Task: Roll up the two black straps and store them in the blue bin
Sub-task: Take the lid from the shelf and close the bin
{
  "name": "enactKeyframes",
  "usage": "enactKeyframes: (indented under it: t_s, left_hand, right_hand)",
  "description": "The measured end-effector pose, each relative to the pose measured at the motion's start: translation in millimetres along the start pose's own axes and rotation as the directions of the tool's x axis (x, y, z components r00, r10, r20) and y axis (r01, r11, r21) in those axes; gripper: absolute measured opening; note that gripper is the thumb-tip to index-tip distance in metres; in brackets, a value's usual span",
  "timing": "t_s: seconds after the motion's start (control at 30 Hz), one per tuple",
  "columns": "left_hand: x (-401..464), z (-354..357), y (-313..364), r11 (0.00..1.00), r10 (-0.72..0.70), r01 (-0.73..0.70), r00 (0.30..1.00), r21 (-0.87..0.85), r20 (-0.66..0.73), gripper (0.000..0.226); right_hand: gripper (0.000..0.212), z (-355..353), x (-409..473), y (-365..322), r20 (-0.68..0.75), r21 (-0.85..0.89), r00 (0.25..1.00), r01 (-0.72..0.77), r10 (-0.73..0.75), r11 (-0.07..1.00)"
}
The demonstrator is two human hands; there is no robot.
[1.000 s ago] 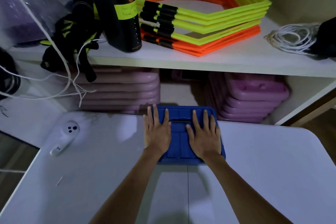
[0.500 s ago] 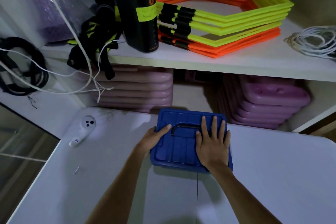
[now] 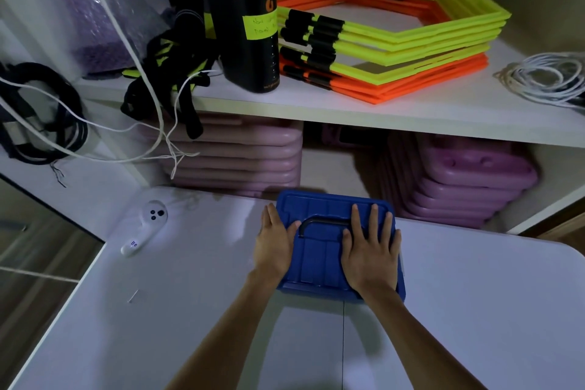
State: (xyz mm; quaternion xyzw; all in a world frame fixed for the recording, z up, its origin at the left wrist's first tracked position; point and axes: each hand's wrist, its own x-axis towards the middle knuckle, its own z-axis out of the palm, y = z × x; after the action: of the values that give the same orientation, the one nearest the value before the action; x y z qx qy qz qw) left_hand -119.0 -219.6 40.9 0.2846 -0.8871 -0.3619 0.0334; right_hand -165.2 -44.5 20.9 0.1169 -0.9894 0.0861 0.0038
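Note:
The blue bin [image 3: 319, 260] stands on the white table [image 3: 474, 310] with its lid on and a dark handle lying flat across the lid. My right hand [image 3: 370, 250] lies flat on the right half of the lid, fingers spread. My left hand [image 3: 274, 241] rests against the bin's left edge, thumb on the lid. A tangle of black and yellow-green straps [image 3: 171, 73] hangs off the front of the upper shelf at the left. No black strap lies on the table or in either hand.
A white controller [image 3: 146, 226] lies on the table at the left. The shelf [image 3: 348, 104] holds a tall black bottle [image 3: 250, 32], stacked yellow and orange hexagon frames [image 3: 395, 38] and a white cord coil [image 3: 547, 79]. Purple pads [image 3: 459, 180] fill the space below. White cords [image 3: 136, 149] dangle left.
My left hand has slid off the lid's top to the bin's left edge. The right hand stays flat on the lid. The view has shifted left.

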Motion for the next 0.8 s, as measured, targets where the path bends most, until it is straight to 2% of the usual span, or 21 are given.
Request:
enactKeyframes:
  t_s: [0.07, 0.27, 0.43, 0.53, 0.57, 0.6, 0.67, 0.73, 0.8]
  left_hand:
    - [-4.8, 1.8, 5.6, 0.989, 0.072, -0.074, 0.997, 0.129, 0.019, 0.066]
    - [-16.0, 21.0, -0.1, 0.920, 0.263, -0.258, 0.965, 0.297, 0.022, 0.054]
    - [-9.6, 18.1, -9.8, 0.842, 0.367, -0.349, 0.929, 0.412, 0.036, 0.062]
    - [-11.0, 21.1, -5.8, 0.812, 0.359, -0.367, 0.927, 0.453, 0.107, 0.072]
    - [-11.8, 22.8, -5.5, 0.798, 0.355, -0.368, 0.927, 0.477, 0.121, 0.074]
    - [-11.9, 24.2, -4.9, 0.780, 0.360, -0.368, 0.925, 0.506, 0.117, 0.075]
    - [-12.4, 26.0, -3.4, 0.751, 0.372, -0.367, 0.922, 0.548, 0.107, 0.073]
    - [-13.5, 26.2, -3.6, 0.748, 0.375, -0.368, 0.921, 0.552, 0.106, 0.071]
    - [-13.2, 26.2, -4.1, 0.757, 0.377, -0.370, 0.921, 0.538, 0.103, 0.071]
  right_hand:
    - [0.062, -0.9, 0.5, -1.3, 0.001, -0.004, 1.000, -0.002, 0.002, 1.000]
    - [0.066, -4.8, 0.9, -1.3, 0.043, 0.017, 0.999, 0.011, -0.012, 1.000]
    - [0.074, -20.1, 0.9, 11.0, 0.155, 0.097, 0.986, 0.049, -0.064, 0.994]
    - [0.084, -27.6, -6.3, 30.0, 0.116, 0.275, 0.993, -0.047, 0.015, 0.960]
    - [0.090, -29.6, -7.8, 34.6, 0.117, 0.397, 0.990, -0.120, 0.080, 0.910]
    - [0.098, -29.9, -7.3, 38.6, 0.142, 0.542, 0.976, -0.217, 0.166, 0.812]
    - [0.114, -31.5, -4.5, 45.1, 0.295, 0.735, 0.894, -0.438, 0.338, 0.518]
    - [0.116, -35.3, -1.6, 48.8, 0.494, 0.758, 0.793, -0.594, 0.357, 0.270]
    - [0.095, -38.0, -0.2, 49.4, 0.596, 0.738, 0.749, -0.653, 0.289, 0.171]
